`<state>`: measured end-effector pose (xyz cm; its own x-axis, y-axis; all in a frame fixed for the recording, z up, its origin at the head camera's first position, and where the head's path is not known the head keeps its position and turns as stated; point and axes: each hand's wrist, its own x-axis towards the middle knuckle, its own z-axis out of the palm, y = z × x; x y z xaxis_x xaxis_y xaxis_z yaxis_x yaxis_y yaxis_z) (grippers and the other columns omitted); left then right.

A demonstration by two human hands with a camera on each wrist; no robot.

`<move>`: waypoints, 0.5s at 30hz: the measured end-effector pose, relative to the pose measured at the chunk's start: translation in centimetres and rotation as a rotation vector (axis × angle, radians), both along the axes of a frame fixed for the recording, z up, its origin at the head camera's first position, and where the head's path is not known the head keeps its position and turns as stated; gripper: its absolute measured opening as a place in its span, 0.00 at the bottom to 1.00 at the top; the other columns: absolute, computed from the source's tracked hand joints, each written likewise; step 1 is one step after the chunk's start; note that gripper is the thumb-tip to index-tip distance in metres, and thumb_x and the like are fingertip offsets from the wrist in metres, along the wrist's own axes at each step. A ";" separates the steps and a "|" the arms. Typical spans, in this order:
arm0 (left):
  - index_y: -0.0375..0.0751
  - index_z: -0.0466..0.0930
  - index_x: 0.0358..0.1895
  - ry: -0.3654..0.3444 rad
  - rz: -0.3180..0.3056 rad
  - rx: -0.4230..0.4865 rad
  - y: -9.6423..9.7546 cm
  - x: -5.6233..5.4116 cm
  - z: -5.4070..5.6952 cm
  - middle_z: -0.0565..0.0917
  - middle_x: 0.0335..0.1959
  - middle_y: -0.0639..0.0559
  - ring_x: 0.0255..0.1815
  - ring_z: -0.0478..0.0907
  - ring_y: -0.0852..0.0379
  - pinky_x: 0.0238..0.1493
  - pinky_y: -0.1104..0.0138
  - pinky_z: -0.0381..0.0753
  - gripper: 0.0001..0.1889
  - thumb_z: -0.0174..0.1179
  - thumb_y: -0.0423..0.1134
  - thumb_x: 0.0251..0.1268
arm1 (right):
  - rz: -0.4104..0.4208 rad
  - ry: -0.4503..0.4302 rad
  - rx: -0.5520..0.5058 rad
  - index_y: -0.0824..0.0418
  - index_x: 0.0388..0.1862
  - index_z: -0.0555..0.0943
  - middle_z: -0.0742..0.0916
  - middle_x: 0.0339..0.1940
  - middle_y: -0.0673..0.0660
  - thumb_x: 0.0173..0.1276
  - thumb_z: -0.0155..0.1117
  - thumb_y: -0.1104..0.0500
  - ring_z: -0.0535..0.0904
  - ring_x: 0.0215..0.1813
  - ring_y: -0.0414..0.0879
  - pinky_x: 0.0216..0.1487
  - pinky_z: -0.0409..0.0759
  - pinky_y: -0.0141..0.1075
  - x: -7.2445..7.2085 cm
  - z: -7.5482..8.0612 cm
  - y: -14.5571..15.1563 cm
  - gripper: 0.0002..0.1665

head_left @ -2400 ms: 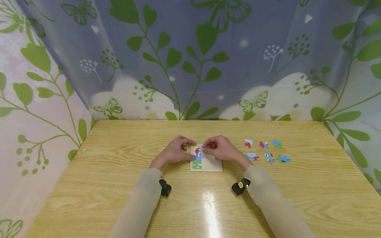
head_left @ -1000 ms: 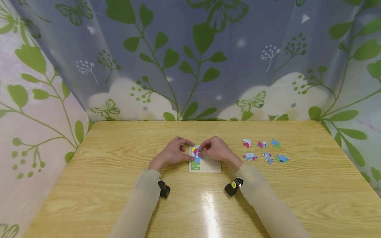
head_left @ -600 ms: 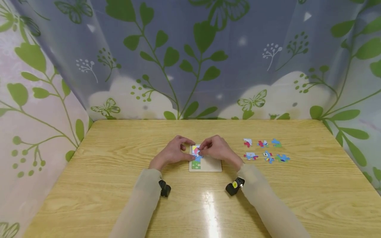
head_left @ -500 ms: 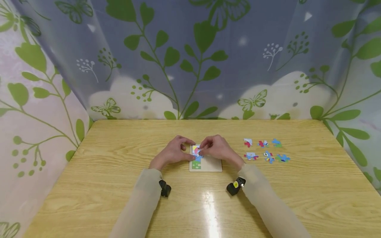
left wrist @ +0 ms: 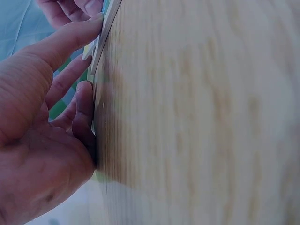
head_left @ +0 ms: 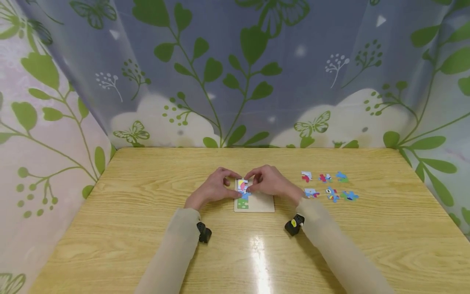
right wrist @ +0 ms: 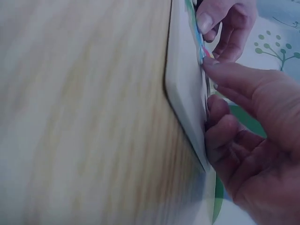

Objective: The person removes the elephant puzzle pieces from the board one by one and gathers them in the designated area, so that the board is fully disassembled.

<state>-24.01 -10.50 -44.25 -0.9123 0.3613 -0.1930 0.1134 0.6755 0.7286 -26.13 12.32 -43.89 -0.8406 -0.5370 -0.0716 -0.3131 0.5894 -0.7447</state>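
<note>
A pale puzzle board [head_left: 262,204] lies on the table between both hands. Jigsaw pieces in green, blue, red and yellow [head_left: 243,203] line its left side. My left hand [head_left: 214,186] holds the board's left side, index finger at the top corner and thumb on the pieces. Bent over the board, my right hand [head_left: 271,181] touches a red, yellow and white puzzle piece [head_left: 242,185] with its thumb, the index finger stretched towards the top edge. In the right wrist view, the right thumb [right wrist: 225,72] lies against the pieces, and the other fingers are bent beside the board [right wrist: 185,79].
Several loose puzzle pieces lie in two rows right of the board, among them a red-and-white one [head_left: 306,176] and a blue-green one [head_left: 350,196]. The wooden table [head_left: 154,171] ends at a patterned curtain [head_left: 271,110] behind.
The right hand, earlier pinching at the red and yellow piece, has spread its index finger away from the thumb towards the board's top. The left hand stays in place.
</note>
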 end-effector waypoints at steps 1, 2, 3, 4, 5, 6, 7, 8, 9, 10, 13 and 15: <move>0.56 0.82 0.62 0.000 0.000 -0.001 0.0 0.0 0.0 0.72 0.64 0.50 0.55 0.73 0.52 0.54 0.58 0.76 0.27 0.77 0.46 0.57 | 0.014 0.011 0.004 0.60 0.52 0.87 0.87 0.29 0.52 0.63 0.76 0.58 0.77 0.27 0.40 0.32 0.73 0.33 -0.1 0.1 0.1 0.18; 0.56 0.82 0.62 0.001 0.001 -0.003 0.0 0.0 0.0 0.72 0.64 0.50 0.55 0.73 0.52 0.53 0.58 0.76 0.27 0.77 0.46 0.57 | 0.025 0.021 0.009 0.60 0.52 0.87 0.87 0.29 0.52 0.63 0.76 0.58 0.77 0.27 0.40 0.33 0.74 0.32 -0.1 0.1 0.1 0.18; 0.56 0.82 0.62 0.001 0.001 -0.005 0.0 0.0 0.0 0.72 0.64 0.50 0.55 0.73 0.52 0.53 0.58 0.76 0.27 0.77 0.46 0.57 | 0.031 0.030 0.013 0.60 0.51 0.88 0.87 0.30 0.52 0.64 0.76 0.58 0.76 0.28 0.40 0.33 0.74 0.32 -0.2 0.1 0.1 0.17; 0.56 0.82 0.62 0.000 0.003 -0.006 0.0 0.0 0.0 0.72 0.64 0.50 0.54 0.73 0.52 0.53 0.58 0.76 0.27 0.77 0.46 0.57 | 0.034 0.036 0.014 0.59 0.51 0.88 0.87 0.30 0.52 0.64 0.76 0.58 0.76 0.28 0.40 0.33 0.74 0.32 -0.3 0.1 0.2 0.17; 0.55 0.82 0.62 0.001 0.003 -0.006 0.1 0.0 0.0 0.72 0.64 0.50 0.54 0.73 0.52 0.53 0.59 0.76 0.27 0.77 0.46 0.57 | 0.034 0.040 0.013 0.59 0.50 0.88 0.88 0.31 0.52 0.64 0.76 0.58 0.76 0.28 0.39 0.34 0.74 0.32 -0.3 0.0 0.2 0.16; 0.55 0.82 0.62 0.001 0.003 -0.005 0.1 0.0 0.0 0.72 0.64 0.50 0.54 0.73 0.52 0.53 0.59 0.75 0.27 0.77 0.46 0.57 | 0.032 0.042 0.010 0.59 0.50 0.88 0.88 0.32 0.52 0.64 0.76 0.58 0.76 0.29 0.39 0.34 0.74 0.32 -0.4 0.0 0.2 0.16; 0.55 0.82 0.62 0.001 0.003 -0.005 0.1 -0.1 0.0 0.72 0.63 0.50 0.54 0.73 0.52 0.53 0.59 0.75 0.27 0.77 0.46 0.57 | 0.030 0.043 0.007 0.59 0.50 0.88 0.88 0.33 0.52 0.64 0.76 0.58 0.76 0.29 0.39 0.35 0.74 0.32 -0.4 -0.1 0.2 0.15; 0.55 0.81 0.62 0.003 0.002 -0.005 0.1 -0.1 0.0 0.72 0.63 0.50 0.53 0.73 0.52 0.52 0.59 0.75 0.27 0.77 0.46 0.57 | 0.026 0.040 0.002 0.59 0.50 0.88 0.88 0.34 0.52 0.64 0.76 0.58 0.77 0.30 0.40 0.35 0.75 0.32 -0.5 -0.2 0.3 0.15; 0.55 0.81 0.62 0.004 0.001 -0.006 0.1 -0.1 0.0 0.72 0.63 0.49 0.53 0.73 0.53 0.52 0.59 0.75 0.28 0.76 0.46 0.57 | 0.024 0.035 -0.006 0.59 0.49 0.88 0.89 0.35 0.53 0.64 0.76 0.58 0.77 0.30 0.40 0.36 0.75 0.33 -0.5 -0.2 0.3 0.15; 0.54 0.81 0.62 0.004 0.001 -0.007 0.1 0.0 0.0 0.72 0.63 0.49 0.53 0.73 0.53 0.52 0.59 0.75 0.28 0.76 0.46 0.57 | 0.020 0.029 -0.014 0.58 0.49 0.88 0.89 0.36 0.53 0.64 0.75 0.59 0.77 0.30 0.41 0.36 0.76 0.34 -0.5 -0.3 0.3 0.15; 0.55 0.81 0.63 -0.001 0.005 -0.010 0.1 -0.1 0.0 0.72 0.63 0.50 0.54 0.73 0.52 0.53 0.59 0.75 0.28 0.76 0.46 0.58 | 0.013 0.022 -0.038 0.57 0.48 0.89 0.90 0.38 0.53 0.65 0.75 0.59 0.79 0.34 0.41 0.39 0.77 0.35 -0.6 -0.4 0.4 0.13; 0.55 0.81 0.63 -0.002 0.008 -0.012 0.1 -0.1 0.1 0.72 0.63 0.50 0.54 0.73 0.52 0.54 0.59 0.75 0.28 0.76 0.46 0.58 | 0.009 0.025 -0.052 0.57 0.47 0.89 0.90 0.40 0.53 0.66 0.73 0.60 0.80 0.36 0.42 0.41 0.78 0.36 -0.7 -0.5 0.4 0.11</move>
<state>-24.07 -10.38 -44.18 -0.9146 0.3517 -0.1996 0.1062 0.6853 0.7205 -26.79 12.73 -44.38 -0.8367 -0.5472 -0.0220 -0.3374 0.5468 -0.7663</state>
